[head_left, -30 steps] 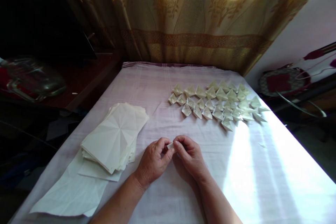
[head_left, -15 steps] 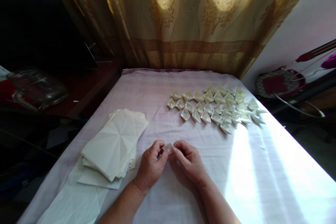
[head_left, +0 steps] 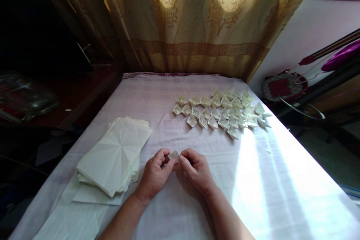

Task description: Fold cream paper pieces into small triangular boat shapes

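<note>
Between my two hands is a small folded piece of white paper [head_left: 174,155], held just above the cloth-covered table. My left hand [head_left: 157,172] pinches its left side between thumb and fingers. At its right corner, the thumb and forefinger of my right hand [head_left: 197,168] are closed on it. Left of my hands lies a thick stack of creased white paper sheets [head_left: 118,153]. Beyond my hands to the right stand several rows of small folded paper boats [head_left: 216,112].
A pale checked cloth [head_left: 146,97] covers the table. Longer paper sheets [head_left: 73,210] lie under the stack at the near left. A patterned gold curtain [head_left: 191,26] hangs behind the table. On the dark red surface at left is a clear glass-like object [head_left: 30,95].
The whole view has shifted slightly, so the table and hands sit further left. Both hands keep hold of the folded paper, with hardly any change in grip.
</note>
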### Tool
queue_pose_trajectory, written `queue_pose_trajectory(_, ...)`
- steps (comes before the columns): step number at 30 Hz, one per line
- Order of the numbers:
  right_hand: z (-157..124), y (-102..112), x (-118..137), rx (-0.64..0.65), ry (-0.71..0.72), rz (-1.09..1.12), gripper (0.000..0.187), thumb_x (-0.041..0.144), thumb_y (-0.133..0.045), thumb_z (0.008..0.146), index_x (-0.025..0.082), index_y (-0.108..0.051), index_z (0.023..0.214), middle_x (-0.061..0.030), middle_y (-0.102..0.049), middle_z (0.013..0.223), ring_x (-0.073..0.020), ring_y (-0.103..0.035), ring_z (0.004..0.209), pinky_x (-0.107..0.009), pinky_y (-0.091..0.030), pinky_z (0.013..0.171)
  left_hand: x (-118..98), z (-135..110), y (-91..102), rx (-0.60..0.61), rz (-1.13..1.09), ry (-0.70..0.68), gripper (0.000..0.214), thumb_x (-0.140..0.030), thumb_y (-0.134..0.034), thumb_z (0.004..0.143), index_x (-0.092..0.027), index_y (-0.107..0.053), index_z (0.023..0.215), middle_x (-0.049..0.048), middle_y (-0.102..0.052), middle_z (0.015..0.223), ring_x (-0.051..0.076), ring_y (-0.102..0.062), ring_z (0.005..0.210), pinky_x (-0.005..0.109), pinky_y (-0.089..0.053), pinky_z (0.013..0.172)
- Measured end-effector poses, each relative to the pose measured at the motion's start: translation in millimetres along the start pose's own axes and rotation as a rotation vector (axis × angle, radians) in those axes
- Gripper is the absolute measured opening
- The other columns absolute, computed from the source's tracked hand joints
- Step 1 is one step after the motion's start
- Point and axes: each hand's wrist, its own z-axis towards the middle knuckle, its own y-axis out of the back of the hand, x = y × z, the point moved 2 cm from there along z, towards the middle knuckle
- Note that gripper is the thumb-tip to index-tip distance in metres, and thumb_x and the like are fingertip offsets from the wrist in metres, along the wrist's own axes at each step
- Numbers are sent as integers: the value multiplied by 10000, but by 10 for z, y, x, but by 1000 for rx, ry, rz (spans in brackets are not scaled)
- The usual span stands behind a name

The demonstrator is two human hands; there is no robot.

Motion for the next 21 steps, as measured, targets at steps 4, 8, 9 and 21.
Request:
queue_pose_trajectory(4, -9, 14, -13, -34, 17, -52, 248, 327, -547, 856, 195, -560, 647, 25, -552, 567, -107, -476, 534, -221, -379, 529, -41, -12, -1, 5, 50, -33, 195, -373, -578, 858, -196, -596, 939, 6, -699, 750, 147, -658, 665, 232, -511, 633)
queue_pose_trajectory(8, -5, 34, -20, -44, 6, -18, 261, 347, -547, 863, 201, -545, 647, 33, -523, 561, -109, -460, 535, -222, -380, 524, -71, -9, -2, 25, 38, -40, 167, -368, -577, 854, -203, -598, 844, -2, -686, 701, 149, -667, 652, 219, -507, 606)
queue_pose_trajectory(9, -5, 37, -18, -36, 3, -12, 260, 347, -547, 862, 200, -544, 647, 33, -522, 562, -109, -460, 537, -223, -380, 525, -72, -7, 0, 30, 35, -32, 169, -367, -572, 852, -202, -596, 822, -4, -682, 689, 150, -665, 643, 217, -502, 594)
queue_pose_trajectory(21, 16, 61, 27, -35, 31, 47, 207, 306, -570, 834, 201, -585, 657, 12, -567, 625, -127, -514, 603, -237, -422, 584, -116, -40, -9, 61, 330, -177, 151, -304, -522, 830, -215, -596, 731, 0, -625, 675, 166, -589, 683, 252, -447, 635)
